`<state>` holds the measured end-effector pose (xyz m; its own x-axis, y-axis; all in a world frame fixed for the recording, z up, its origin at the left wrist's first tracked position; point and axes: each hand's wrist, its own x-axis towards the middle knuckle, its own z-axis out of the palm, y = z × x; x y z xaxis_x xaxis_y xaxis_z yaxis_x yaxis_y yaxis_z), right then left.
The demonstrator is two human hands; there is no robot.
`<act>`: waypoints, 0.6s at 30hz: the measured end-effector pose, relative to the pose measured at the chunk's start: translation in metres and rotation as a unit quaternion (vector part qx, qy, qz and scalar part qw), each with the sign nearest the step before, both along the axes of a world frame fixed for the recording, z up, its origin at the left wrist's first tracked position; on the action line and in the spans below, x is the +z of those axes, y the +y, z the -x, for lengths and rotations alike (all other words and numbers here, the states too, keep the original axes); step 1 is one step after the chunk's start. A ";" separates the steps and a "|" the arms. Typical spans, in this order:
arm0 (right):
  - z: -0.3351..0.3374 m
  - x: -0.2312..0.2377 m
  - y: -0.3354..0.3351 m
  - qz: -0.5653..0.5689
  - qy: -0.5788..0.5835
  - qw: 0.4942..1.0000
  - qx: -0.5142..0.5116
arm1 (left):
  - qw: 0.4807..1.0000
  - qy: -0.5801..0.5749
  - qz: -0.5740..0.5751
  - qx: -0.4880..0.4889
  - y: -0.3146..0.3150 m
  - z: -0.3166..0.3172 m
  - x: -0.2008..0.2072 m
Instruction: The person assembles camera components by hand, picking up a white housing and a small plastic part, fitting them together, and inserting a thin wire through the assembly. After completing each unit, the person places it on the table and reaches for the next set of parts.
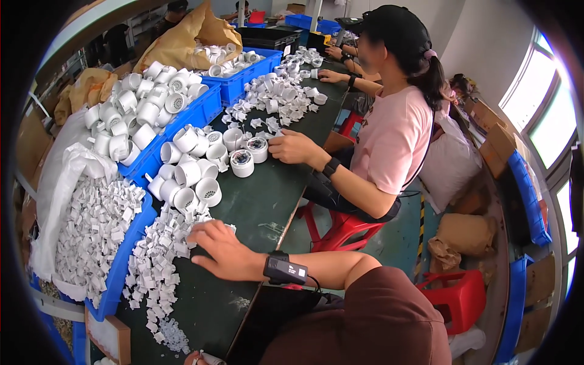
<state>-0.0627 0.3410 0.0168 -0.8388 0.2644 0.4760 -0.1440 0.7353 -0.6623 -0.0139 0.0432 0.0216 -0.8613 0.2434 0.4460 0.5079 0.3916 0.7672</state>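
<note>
My right hand (pixel 224 248) reaches over the dark green table, fingers spread at the edge of a heap of small white plastic clips (pixel 152 261). No part shows between those fingers; their tips are partly hidden against the heap. At the bottom edge only a bit of my left hand (pixel 193 358) shows, closed around a white, seemingly cylindrical part (pixel 211 359) that the frame cuts off. Close to it lies a small pile of translucent pieces (pixel 173 336). White plastic cups (pixel 188 173) with perforated bottoms stand and lie beyond my right hand.
Blue bins (pixel 131 255) along the left hold more clips and cups. A co-worker in a pink shirt (pixel 398 137) sits to the right, a hand near two round white units (pixel 242 163) with visible inner parts. Red stools (pixel 453 298) and sacks (pixel 450 158) stand on the floor.
</note>
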 end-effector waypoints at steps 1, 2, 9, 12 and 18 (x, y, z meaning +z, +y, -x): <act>0.004 -0.008 0.009 -0.003 0.001 1.000 -0.005 | 1.000 0.002 -0.005 -0.010 0.000 0.002 -0.002; 0.008 -0.017 0.016 -0.034 -0.031 0.999 -0.028 | 1.000 0.002 -0.010 -0.017 0.001 0.003 -0.005; 0.020 -0.029 -0.018 -0.086 -0.062 0.994 0.032 | 0.998 -0.049 -0.004 0.034 -0.018 -0.002 -0.018; 0.011 -0.015 -0.009 -0.037 -0.037 0.994 0.094 | 0.999 -0.045 0.006 0.021 0.001 0.000 -0.002; 0.006 0.003 0.017 0.280 -0.098 0.950 0.092 | 0.997 -0.050 -0.005 0.050 0.001 -0.006 0.005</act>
